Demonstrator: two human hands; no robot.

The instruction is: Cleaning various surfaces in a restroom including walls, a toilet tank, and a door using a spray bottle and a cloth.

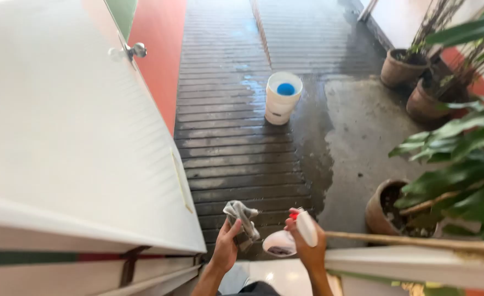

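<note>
Beside the white door (72, 137), the left hand (226, 246) grips a grey cloth (243, 217); the right hand (307, 244) clasps what looks like a spray bottle (291, 237), bucket (283, 98) well ahead.

The cloth (242, 218) looks soft, grey and crumpled. The spray bottle (292, 237) is smooth, shiny white plastic. The bucket (282, 101) is smooth white plastic too. The floor (236, 142) has dark ridged strips and looks wet and shiny. The pots (401, 68) look like rough brown clay. The door (66, 137) is smooth and white.
</note>
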